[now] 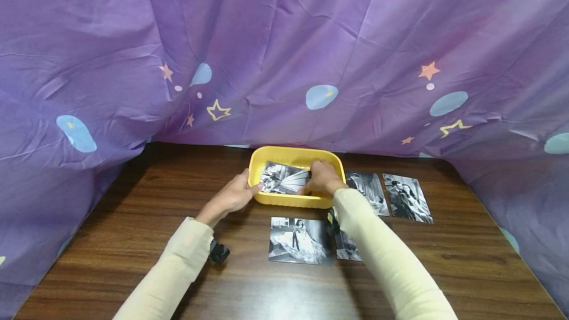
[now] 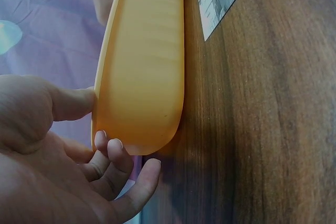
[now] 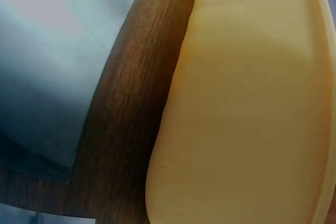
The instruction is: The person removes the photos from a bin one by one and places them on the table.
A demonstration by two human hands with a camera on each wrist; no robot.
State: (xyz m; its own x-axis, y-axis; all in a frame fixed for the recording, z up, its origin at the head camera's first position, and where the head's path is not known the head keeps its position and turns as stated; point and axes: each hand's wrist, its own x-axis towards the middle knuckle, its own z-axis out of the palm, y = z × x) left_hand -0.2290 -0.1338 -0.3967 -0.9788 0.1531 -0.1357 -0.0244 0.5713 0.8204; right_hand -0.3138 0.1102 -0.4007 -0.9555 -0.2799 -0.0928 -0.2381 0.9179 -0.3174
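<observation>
Near the far edge of a wooden table (image 1: 133,216), the head view shows a yellow plastic tub (image 1: 293,201) with a black-and-white photograph (image 1: 284,180) inside. The left hand (image 1: 233,195) grips the tub's left end. The right hand (image 1: 324,179) reaches inside to the photograph's right end, thumb and fingers apart; whether they pinch it cannot be told. 4 other photographs lie on the table: a gown picture (image 1: 300,241) in front, a half-covered print (image 1: 346,247) beside the right sleeve (image 1: 386,251), and a darker print (image 1: 369,192) and a 2-figure portrait (image 1: 407,198) to the right.

From the left wrist, the thumb presses the rim and the fingers curl against the outer wall.

From the right wrist, 2 prints lie partly in view beside the tub; the right fingers are hidden.
</observation>
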